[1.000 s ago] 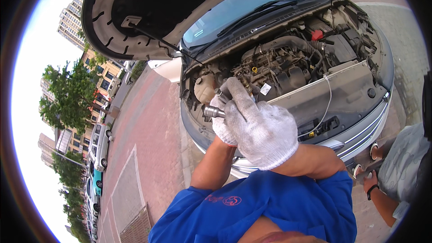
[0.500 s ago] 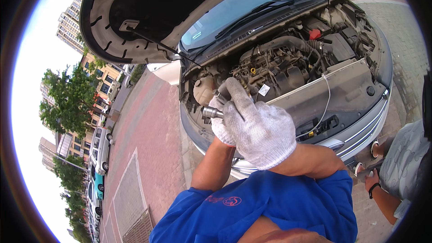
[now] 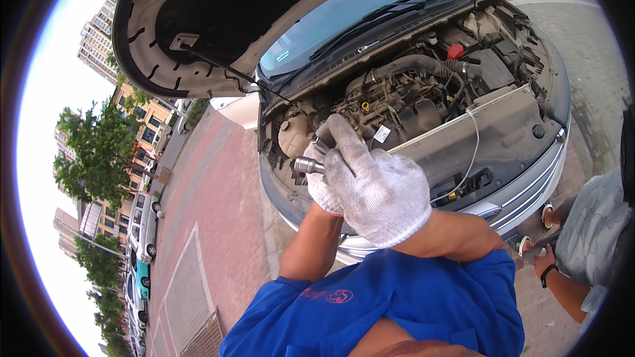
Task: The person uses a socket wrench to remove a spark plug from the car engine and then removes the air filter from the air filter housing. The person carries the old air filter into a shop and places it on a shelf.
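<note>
Both my hands wear whitish knitted gloves soiled grey at the fingers, and they meet in front of the open engine bay (image 3: 403, 102). My right hand (image 3: 380, 192) is closed, its fingers curled round a shiny metal socket (image 3: 307, 165) that points out to the left. Behind it, my left hand (image 3: 321, 188) is mostly hidden; its fingers look closed around a small metal piece (image 3: 313, 137) whose end shows above the socket. How the two metal parts relate inside the gloves is covered. A translucent coolant tank (image 3: 293, 135) sits just beyond the hands.
A raised hood (image 3: 218, 20) on a strut overhangs the far left. Along the car's front run a radiator cover (image 3: 489, 135) and a pale cable (image 3: 476, 152). At the right stands another person, a hand (image 3: 546, 261) low. Parked cars (image 3: 142, 225) line the left.
The view has shifted slightly, so the car sits a little further left and lower. My hands keep the same grip and pose.
</note>
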{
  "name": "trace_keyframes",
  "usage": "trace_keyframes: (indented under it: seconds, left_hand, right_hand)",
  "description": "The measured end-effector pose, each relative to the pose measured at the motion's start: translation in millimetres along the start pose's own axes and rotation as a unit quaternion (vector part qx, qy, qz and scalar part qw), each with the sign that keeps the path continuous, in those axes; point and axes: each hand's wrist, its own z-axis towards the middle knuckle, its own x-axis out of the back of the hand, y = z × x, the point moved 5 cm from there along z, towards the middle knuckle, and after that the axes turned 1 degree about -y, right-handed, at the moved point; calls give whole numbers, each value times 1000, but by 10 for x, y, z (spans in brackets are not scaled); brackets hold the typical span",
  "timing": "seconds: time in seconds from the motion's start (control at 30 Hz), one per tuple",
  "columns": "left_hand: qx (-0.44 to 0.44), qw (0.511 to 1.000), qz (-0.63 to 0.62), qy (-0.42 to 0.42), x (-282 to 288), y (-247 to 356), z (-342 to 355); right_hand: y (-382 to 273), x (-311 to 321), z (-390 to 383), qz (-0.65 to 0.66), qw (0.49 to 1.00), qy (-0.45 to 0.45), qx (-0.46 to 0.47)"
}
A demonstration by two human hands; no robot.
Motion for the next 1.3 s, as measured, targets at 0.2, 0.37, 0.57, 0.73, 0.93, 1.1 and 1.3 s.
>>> trace_keyframes:
  seconds: [0.2, 0.37, 0.57, 0.73, 0.93, 1.1, 1.3]
  left_hand:
    - [26, 999, -13, 17, -35, 37, -6]
    - [27, 998, -58, 1, -73, 27, -16]
    - [11, 999, -42, -1, -38, 27, -62]
    - [40, 990, -133, 1, 78, -48, -71]
    - [35, 998, -28, 37, -176, 269, -115]
    - [24, 998, -23, 49, -201, 306, -157]
    - [17, 999, -20, 24, -177, 342, -140]
  right_hand:
    - [-39, 25, 34, -8, 1000, -16, -8]
    - [-38, 41, 28, 5, 1000, -25, -7]
    - [-25, 24, -9, 13, 1000, 2, 14]
    - [9, 49, -19, 50, 998, 31, 20]
    - [746, 164, 60, 44, 971, 234, -36]
    - [942, -76, 164, 108, 976, 187, -25]
    - [857, -142, 219, 143, 973, 180, -12]
